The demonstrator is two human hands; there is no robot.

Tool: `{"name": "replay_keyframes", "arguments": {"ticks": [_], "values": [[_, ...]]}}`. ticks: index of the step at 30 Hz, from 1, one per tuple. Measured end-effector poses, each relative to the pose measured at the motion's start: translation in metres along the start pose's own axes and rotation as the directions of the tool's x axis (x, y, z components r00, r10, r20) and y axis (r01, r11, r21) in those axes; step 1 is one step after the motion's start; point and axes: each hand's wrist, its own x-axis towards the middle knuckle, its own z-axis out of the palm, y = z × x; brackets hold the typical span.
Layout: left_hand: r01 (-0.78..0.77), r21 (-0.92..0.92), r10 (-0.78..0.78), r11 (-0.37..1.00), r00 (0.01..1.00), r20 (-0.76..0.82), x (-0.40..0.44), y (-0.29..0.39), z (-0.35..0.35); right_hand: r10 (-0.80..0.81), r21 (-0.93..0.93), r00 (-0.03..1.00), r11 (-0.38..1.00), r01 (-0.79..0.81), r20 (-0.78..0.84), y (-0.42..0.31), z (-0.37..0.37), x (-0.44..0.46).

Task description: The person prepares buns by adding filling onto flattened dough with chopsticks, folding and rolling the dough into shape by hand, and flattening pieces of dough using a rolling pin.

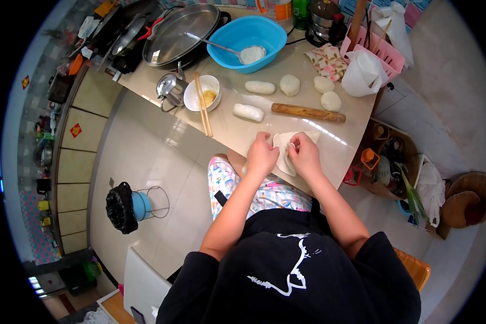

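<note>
A pale dough sheet (284, 142) lies on the counter surface (234, 128) close to its front edge, toward the near right corner. It is flat and thin, partly covered by both hands. Its narrow end points toward the front edge and the person, while its broader side faces the back of the surface. The long axis seems to run from front to back, slightly aslant, though the covered part keeps this from being certain.

The right hand (305, 155) has its thumb and fingertips brought together in a narrow pinch, holding a bit of the dough at the sheet's upper middle. The left hand (263, 155) is curled at the sheet's left margin, its fingers bent and touching the dough; whether they grip it underneath, I cannot tell.

Behind the sheet, a wooden rolling pin (308, 112) lies apart from it, its long axis running sideways, its right end pointing toward the surface's right edge. Farther back are two short dough rolls (260, 87), both lying roughly sideways, and three round dough pieces (290, 85), the rightmost two near the right edge. Left of these, near the front edge, a white bowl (190, 98) carries a pair of chopsticks (202, 105) across its rim, their ends pointing toward that edge.
</note>
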Motion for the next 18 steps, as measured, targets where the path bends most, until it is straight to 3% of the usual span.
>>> {"name": "replay_keyframes", "arguments": {"ticks": [2, 5, 7, 8, 10, 11, 12, 14, 16, 18], "values": [[-0.014, 0.011, 0.014, 1.000, 1.000, 0.018, -0.003, 0.002, 0.002, 0.021, 0.004, 1.000, 1.000, -0.022, 0.014, 0.004, -0.004, -0.001], [-0.092, -0.083, 0.093, 0.992, 0.996, 0.006, -0.009, 0.003, 0.013, 0.087, 0.454, 0.991, 0.882, -0.123, 0.099, 0.024, -0.026, -0.007], [-0.172, -0.291, 0.175, 0.941, 0.984, -0.017, -0.013, 0.007, 0.016, 0.261, 0.539, 0.965, 0.815, -0.214, -0.012, 0.037, -0.047, -0.023], [-0.170, -0.291, 0.175, 0.941, 0.984, -0.009, -0.014, 0.011, 0.019, 0.268, 0.539, 0.963, 0.813, -0.218, -0.015, 0.041, -0.058, -0.032], [-0.338, -0.402, 0.384, 0.851, 0.923, 0.036, -0.021, 0.026, 0.021, 0.348, 0.636, 0.933, 0.741, -0.217, -0.088, 0.038, -0.078, -0.052], [-0.319, -0.435, 0.408, 0.842, 0.904, 0.126, -0.021, 0.032, 0.027, 0.357, 0.638, 0.929, 0.739, -0.217, -0.096, 0.041, -0.079, -0.060], [-0.322, -0.436, 0.414, 0.841, 0.900, 0.134, -0.019, 0.035, 0.035, 0.372, 0.639, 0.926, 0.729, -0.244, -0.071, 0.044, -0.078, -0.067], [-0.486, -0.323, 0.578, 0.812, 0.750, 0.323, -0.014, 0.035, 0.053, 0.391, 0.642, 0.919, 0.718, -0.270, -0.051, 0.047, -0.077, -0.071], [-0.542, -0.290, 0.614, 0.789, 0.708, 0.348, -0.008, 0.042, 0.058, 0.411, 0.591, 0.911, 0.744, -0.312, -0.037, 0.046, -0.073, -0.072], [-0.382, -0.182, 0.416, 0.906, 0.726, 0.548, -0.003, 0.046, 0.053, 0.419, 0.577, 0.907, 0.750, -0.323, -0.037, 0.044, -0.073, -0.070]]}}
